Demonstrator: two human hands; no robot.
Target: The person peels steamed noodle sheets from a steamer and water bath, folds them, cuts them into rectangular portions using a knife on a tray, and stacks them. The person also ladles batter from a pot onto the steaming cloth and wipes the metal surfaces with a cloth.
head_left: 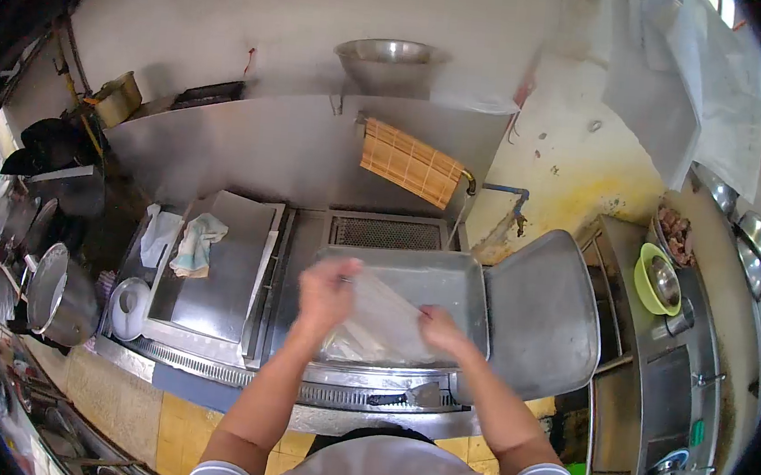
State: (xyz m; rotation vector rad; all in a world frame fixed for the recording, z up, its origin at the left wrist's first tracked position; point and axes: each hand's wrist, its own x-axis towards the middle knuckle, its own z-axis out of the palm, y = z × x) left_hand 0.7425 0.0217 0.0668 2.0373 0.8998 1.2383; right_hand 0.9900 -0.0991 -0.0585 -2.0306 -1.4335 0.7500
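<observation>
whitish sheet (pixel 384 317) stretches over the metal tray (pixel 454 276), the left hand (pixel 327 293), blurred, pinching one edge, the right hand (pixel 441 331) another.

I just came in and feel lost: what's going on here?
A person holds a thin, pale sheet between the left hand and right hand, over a metal tray. A dark-handled tool lies on the front ledge, and a cloth lies on the metal surface to the left.
</observation>
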